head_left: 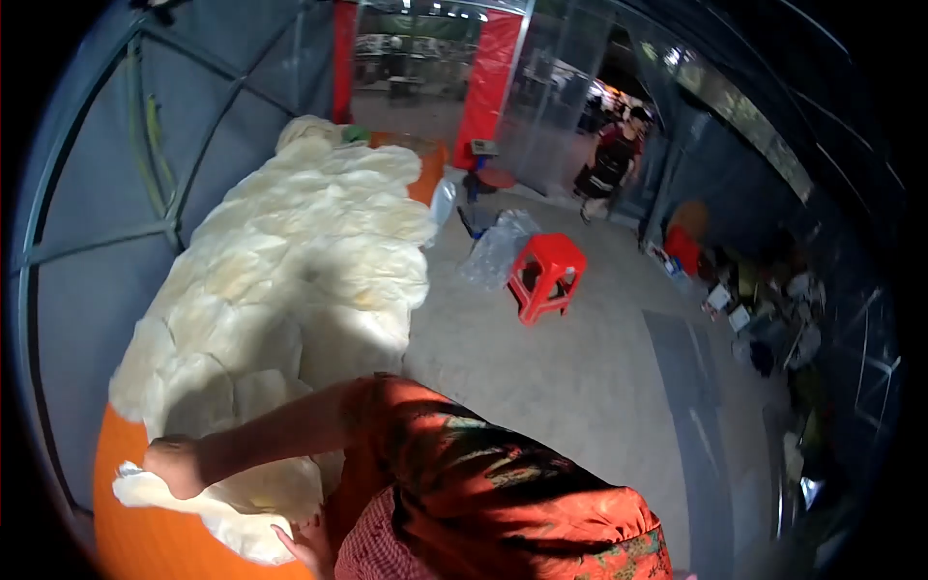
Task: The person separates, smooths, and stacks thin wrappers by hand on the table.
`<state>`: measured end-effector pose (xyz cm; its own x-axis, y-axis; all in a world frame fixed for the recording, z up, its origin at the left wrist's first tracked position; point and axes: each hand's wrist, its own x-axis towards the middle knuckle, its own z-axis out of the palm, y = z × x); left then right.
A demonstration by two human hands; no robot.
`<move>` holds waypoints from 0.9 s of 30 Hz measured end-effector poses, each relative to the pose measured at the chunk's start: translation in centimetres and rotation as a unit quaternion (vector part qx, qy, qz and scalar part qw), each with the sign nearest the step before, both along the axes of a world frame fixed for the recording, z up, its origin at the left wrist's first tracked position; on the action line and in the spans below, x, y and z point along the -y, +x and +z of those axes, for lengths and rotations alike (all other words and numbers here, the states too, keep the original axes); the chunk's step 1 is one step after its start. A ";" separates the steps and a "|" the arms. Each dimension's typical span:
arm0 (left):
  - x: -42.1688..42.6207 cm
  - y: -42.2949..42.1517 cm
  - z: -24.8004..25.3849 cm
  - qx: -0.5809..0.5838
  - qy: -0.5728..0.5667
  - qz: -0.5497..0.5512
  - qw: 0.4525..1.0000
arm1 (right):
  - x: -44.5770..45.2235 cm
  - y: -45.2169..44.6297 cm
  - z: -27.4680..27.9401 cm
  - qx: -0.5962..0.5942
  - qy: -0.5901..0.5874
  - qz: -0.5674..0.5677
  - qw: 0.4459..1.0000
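Many cream-white, thin, rounded sheets (319, 232) overlap in a long spread over an orange surface (145, 532). Their exact kind is unclear. My right hand (179, 467), at the end of a bare forearm reaching in from an orange patterned sleeve (483, 454), is closed on the edge of a cream sheet (246, 532) at the near end. Part of that sheet sticks out left of the fist. Low in the view, my left hand (307, 548) lies by the sheet's right edge, fingers apart. Its wrist is hidden.
A red plastic stool (549, 275) stands on the grey floor beside clear plastic bags (498, 246). Farther back is a small scale (483, 148). Another person (614, 162) walks near the plastic curtain. Mixed clutter (773, 309) lines the right wall; a metal-framed wall (87, 319) bounds the left.
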<state>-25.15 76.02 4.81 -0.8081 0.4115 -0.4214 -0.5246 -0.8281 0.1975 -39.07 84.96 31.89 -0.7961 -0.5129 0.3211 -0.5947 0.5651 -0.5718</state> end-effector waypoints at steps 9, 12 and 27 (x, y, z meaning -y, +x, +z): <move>-2.1 -0.1 -0.2 -0.117 -0.036 -0.016 0.992 | -16.9 2.0 -5.9 0.064 -0.271 -0.115 0.954; -3.8 0.6 1.8 -0.012 -0.156 0.013 0.988 | -25.1 2.4 -9.8 0.132 -0.247 -0.208 0.937; -11.1 3.0 7.6 0.057 0.054 -0.228 0.970 | -24.2 10.8 -0.8 0.230 -0.250 -0.201 0.919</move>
